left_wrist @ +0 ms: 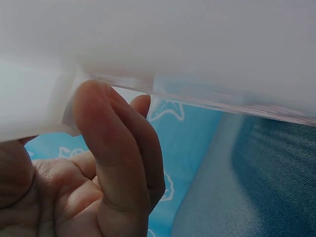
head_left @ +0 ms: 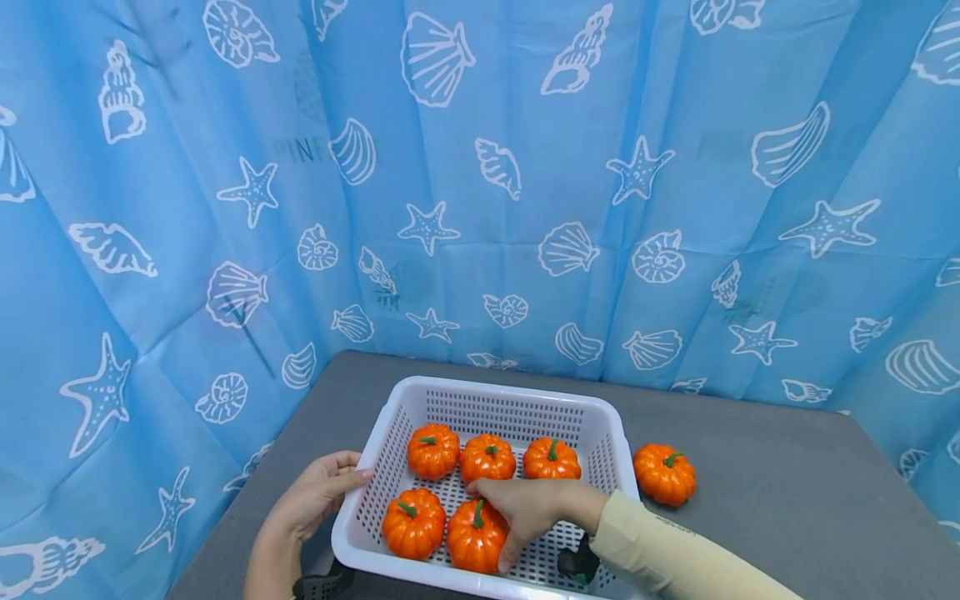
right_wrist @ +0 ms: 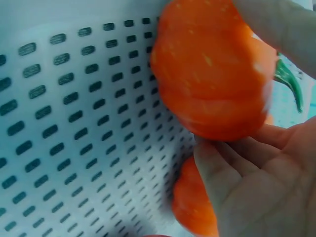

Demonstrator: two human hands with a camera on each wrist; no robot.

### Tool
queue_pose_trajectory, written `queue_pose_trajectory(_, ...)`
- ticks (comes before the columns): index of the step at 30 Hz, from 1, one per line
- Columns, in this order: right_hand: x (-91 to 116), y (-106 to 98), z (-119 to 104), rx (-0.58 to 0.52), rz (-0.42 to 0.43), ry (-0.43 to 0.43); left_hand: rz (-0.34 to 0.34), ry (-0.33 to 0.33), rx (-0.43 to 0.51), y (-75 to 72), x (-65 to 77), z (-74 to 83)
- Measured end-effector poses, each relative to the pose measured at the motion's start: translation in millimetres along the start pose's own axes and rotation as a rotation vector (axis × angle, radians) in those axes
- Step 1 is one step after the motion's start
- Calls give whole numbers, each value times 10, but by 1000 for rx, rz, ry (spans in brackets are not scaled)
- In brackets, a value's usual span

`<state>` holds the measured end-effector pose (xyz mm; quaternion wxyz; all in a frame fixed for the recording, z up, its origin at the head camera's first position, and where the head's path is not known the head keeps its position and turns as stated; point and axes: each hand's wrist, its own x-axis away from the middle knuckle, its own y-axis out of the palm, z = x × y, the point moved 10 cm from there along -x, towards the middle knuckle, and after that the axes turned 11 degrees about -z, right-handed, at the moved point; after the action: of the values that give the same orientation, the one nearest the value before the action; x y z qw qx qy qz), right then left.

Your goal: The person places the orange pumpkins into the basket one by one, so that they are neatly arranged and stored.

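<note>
A white perforated plastic basket holds several small glossy orange pumpkins with green stems. At its left side my left hand grips the rim, and curled fingers press against the pale plastic in the left wrist view. My right hand reaches in over the basket's right side and holds the front middle pumpkin between thumb and fingers. Close up in the right wrist view, that pumpkin sits in the grasp with its stem to the right. Another pumpkin lies below it there.
One more pumpkin stands on the grey table, right of the basket. A black object is at the right wrist, over the basket's front right corner. Behind the table hangs a blue curtain with white shells and starfish.
</note>
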<state>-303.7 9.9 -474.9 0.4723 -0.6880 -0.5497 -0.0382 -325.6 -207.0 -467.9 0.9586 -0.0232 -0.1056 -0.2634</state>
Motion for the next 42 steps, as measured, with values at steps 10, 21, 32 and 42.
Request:
queue_pose_trajectory(10,216,-108,-68,-81,52,-64,8,-5,-6,-4,0,-6)
queue_pose_trajectory(21,557,-294,-63,-110,147,-96,24,-25,-22,-32,12,-5)
queue_pose_trajectory(32,1100,-612,84,-206,389,-168,13,-22,-16,11,-3,2)
queue_pose_trajectory(42,1714,-768,440,-206,718,-206,12,-15,-23,2,11,-1)
